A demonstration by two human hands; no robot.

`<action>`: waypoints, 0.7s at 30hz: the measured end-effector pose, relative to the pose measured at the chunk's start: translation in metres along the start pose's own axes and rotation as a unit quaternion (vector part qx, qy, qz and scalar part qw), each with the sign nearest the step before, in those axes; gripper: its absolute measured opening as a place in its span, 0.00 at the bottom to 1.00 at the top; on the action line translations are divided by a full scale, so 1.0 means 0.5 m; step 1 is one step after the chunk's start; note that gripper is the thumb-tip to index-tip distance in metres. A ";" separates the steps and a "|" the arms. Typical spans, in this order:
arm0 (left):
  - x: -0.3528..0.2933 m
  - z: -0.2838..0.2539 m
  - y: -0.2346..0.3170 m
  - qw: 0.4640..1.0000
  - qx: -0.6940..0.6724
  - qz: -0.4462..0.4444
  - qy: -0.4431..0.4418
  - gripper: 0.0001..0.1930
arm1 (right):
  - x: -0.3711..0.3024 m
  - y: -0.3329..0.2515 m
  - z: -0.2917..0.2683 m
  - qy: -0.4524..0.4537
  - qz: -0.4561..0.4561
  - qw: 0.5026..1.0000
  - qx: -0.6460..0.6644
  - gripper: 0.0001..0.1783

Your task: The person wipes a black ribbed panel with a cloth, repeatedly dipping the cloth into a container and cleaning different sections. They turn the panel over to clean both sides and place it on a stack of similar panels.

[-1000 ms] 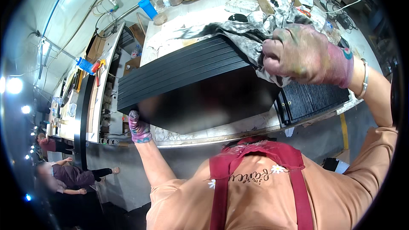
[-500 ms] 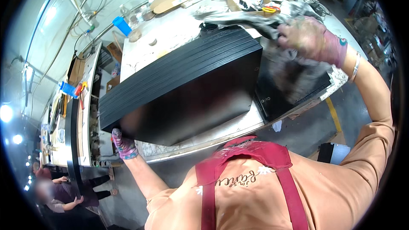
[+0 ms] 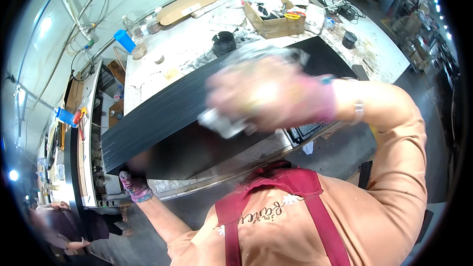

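Observation:
A stack of long black panels (image 3: pixel 157 106) stands on its side on the workbench, with its layered edges facing up. My left hand (image 3: pixel 136 187), in a pink patterned glove, grips the stack's near left corner; some of its fingers are hidden by the panels. My right hand (image 3: pixel 268 91), in a pinkish glove and blurred by motion, is over the right part of the stack. A crumpled grey-white rag (image 3: pixel 224 123) is bunched under and around its fingers, against the panels. Another black panel (image 3: pixel 322 58) lies behind the right hand.
On the white workbench (image 3: pixel 379 44) are a black tub (image 3: pixel 224 43), a cardboard box (image 3: pixel 276 28) with yellow-handled scissors (image 3: pixel 294 15), a small dark cup (image 3: pixel 349 39) and a blue cup (image 3: pixel 124 41). Another person (image 3: pixel 74 226) is at the lower left.
My right hand has swung left with the rag, from beyond the stack's right end onto the stack. The left hand keeps its place at the corner. The view has shifted slightly.

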State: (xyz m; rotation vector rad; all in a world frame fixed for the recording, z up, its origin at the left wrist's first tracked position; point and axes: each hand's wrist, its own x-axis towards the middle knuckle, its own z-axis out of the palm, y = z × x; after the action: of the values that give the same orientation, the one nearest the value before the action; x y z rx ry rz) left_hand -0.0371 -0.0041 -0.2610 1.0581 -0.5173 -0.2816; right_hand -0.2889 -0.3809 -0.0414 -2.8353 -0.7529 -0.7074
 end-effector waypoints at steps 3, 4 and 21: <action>0.032 0.014 0.010 0.996 -0.001 -0.055 -0.066 0.49 | 0.099 -0.060 0.051 0.028 0.010 0.999 0.046 0.13; 0.028 0.058 0.025 0.997 -0.029 -0.045 -0.053 0.46 | 0.112 -0.060 0.048 0.028 0.012 0.993 0.117 0.14; 0.051 0.055 0.000 0.999 -0.025 -0.001 -0.031 0.44 | 0.168 -0.080 0.074 0.011 0.100 0.979 0.175 0.13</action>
State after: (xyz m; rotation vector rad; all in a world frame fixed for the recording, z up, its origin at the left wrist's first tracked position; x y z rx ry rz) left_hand -0.0301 -0.0367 -0.2433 1.0038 -0.5621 -0.3287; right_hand -0.2294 -0.3007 -0.0344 -2.5300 -0.5194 -0.5159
